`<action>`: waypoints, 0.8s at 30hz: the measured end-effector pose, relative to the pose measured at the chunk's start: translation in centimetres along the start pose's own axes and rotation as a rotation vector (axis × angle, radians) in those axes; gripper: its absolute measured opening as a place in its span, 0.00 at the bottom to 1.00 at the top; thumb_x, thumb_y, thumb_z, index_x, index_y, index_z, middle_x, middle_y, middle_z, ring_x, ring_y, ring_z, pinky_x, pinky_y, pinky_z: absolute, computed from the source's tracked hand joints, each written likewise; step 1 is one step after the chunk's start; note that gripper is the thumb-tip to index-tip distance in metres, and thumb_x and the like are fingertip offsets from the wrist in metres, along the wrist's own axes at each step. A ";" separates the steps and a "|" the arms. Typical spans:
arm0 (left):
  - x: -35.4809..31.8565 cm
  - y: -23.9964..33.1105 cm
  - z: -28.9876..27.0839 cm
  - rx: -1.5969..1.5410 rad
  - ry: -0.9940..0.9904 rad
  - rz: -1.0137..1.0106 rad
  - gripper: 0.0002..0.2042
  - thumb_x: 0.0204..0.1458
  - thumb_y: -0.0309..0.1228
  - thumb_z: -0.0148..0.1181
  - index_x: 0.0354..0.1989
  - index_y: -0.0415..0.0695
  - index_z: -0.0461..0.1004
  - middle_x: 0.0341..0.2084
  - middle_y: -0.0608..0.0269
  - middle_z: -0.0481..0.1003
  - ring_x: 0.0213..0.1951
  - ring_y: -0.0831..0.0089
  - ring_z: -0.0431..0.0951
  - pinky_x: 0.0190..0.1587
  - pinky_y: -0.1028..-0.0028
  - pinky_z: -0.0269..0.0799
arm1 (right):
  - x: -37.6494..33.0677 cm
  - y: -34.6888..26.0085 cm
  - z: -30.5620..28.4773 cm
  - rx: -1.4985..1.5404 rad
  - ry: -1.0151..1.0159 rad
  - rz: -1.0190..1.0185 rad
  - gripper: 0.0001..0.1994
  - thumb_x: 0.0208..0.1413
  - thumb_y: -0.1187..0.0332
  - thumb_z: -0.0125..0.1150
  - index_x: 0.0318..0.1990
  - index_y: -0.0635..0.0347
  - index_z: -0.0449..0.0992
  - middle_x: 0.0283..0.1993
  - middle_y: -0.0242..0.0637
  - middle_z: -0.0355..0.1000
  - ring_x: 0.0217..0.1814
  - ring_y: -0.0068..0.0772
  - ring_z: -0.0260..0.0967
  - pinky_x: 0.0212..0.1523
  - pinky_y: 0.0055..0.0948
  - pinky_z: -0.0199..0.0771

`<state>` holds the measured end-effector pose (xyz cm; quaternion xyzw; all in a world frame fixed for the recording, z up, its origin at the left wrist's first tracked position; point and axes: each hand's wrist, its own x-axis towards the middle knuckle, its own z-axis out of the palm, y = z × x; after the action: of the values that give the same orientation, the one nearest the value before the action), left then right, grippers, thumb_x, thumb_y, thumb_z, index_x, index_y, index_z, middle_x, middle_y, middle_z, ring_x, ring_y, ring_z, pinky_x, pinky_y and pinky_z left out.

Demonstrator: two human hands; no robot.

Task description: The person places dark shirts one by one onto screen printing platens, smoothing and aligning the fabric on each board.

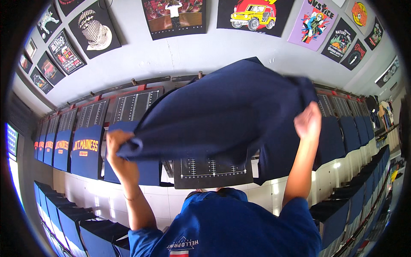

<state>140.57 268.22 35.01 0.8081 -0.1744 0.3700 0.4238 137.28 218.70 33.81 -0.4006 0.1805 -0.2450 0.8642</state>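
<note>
A dark navy garment (pixel 222 111), which looks like a T-shirt, is stretched in the air between my hands. My left hand (pixel 117 145) grips a rolled edge of it at the lower left corner. Higher up on the other side, my right hand (pixel 308 120) is closed on the garment's right end, slightly smeared by motion. Beneath the cloth sits a black printing board (pixel 214 173) with white ruler marks, its near end showing and its far part hidden by the fabric.
To the left, several boards carry navy shirts (pixel 85 147) with orange and white prints. Plain navy shirts (pixel 332 137) lie on boards to the right. More rows of shirt-covered boards (pixel 72 218) stand on both sides behind me. Printed shirts (pixel 173 19) hang on the far wall.
</note>
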 end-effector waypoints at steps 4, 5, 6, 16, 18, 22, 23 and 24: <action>-9.0 -2.7 0.5 -0.047 -0.098 -0.286 0.12 0.39 0.14 0.59 0.33 0.40 0.79 0.39 0.58 0.70 0.46 0.64 0.73 0.50 0.70 0.67 | -1.5 8.5 -14.1 0.217 -0.172 0.290 0.05 0.58 0.59 0.56 0.37 0.46 0.72 0.43 0.25 0.71 0.49 0.31 0.68 0.57 0.41 0.63; -11.5 -3.9 0.2 -0.025 -0.144 -0.375 0.12 0.40 0.13 0.59 0.34 0.39 0.78 0.40 0.57 0.70 0.47 0.63 0.73 0.51 0.70 0.67 | -2.7 10.3 -15.1 0.219 -0.241 0.350 0.05 0.58 0.59 0.54 0.35 0.46 0.70 0.39 0.27 0.71 0.44 0.33 0.70 0.54 0.43 0.65; -14.1 -4.9 0.1 0.016 -0.173 -0.441 0.12 0.41 0.12 0.58 0.34 0.39 0.78 0.40 0.56 0.70 0.47 0.61 0.73 0.52 0.70 0.67 | -5.4 11.8 -12.7 0.071 -0.038 0.349 0.06 0.59 0.59 0.53 0.36 0.47 0.71 0.38 0.27 0.71 0.43 0.33 0.70 0.53 0.42 0.67; -29.1 -16.4 0.9 0.022 -0.999 -0.477 0.26 0.53 0.36 0.68 0.58 0.36 0.71 0.47 0.50 0.78 0.61 0.59 0.71 0.61 0.66 0.67 | -10.3 22.8 -22.6 -0.110 0.127 0.771 0.30 0.62 0.39 0.44 0.59 0.52 0.67 0.62 0.35 0.69 0.62 0.41 0.67 0.60 0.49 0.62; -30.3 -18.0 5.2 -0.664 -0.555 -1.129 0.22 0.60 0.39 0.59 0.55 0.35 0.71 0.42 0.55 0.78 0.53 0.65 0.74 0.55 0.68 0.70 | -9.8 22.9 -20.9 -0.194 0.237 0.812 0.33 0.59 0.34 0.45 0.59 0.51 0.66 0.63 0.35 0.68 0.63 0.40 0.65 0.62 0.49 0.60; -35.9 -24.6 6.9 -0.647 -0.478 -1.460 0.19 0.66 0.42 0.48 0.49 0.36 0.72 0.36 0.62 0.76 0.40 0.74 0.75 0.43 0.70 0.73 | -10.3 22.9 -22.2 -0.480 0.118 0.735 0.23 0.60 0.46 0.58 0.53 0.52 0.69 0.49 0.32 0.71 0.48 0.34 0.71 0.48 0.42 0.71; -36.4 -24.1 6.1 -0.475 -0.595 -1.339 0.19 0.66 0.43 0.48 0.48 0.37 0.72 0.35 0.64 0.76 0.38 0.76 0.74 0.40 0.71 0.73 | -10.9 21.7 -23.6 -0.512 0.012 0.730 0.17 0.59 0.55 0.61 0.50 0.53 0.70 0.44 0.30 0.70 0.41 0.30 0.70 0.43 0.39 0.74; -36.3 -23.4 5.3 -0.302 -0.704 -1.206 0.18 0.66 0.43 0.47 0.46 0.37 0.72 0.34 0.65 0.75 0.35 0.77 0.73 0.38 0.71 0.73 | -11.5 21.2 -25.3 -0.563 0.038 0.748 0.16 0.60 0.56 0.60 0.50 0.53 0.70 0.44 0.30 0.70 0.41 0.30 0.70 0.44 0.39 0.74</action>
<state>132.73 276.29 -7.01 0.7678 0.1270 -0.2399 0.5804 120.98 221.84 3.07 -0.5225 0.3879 0.1345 0.7473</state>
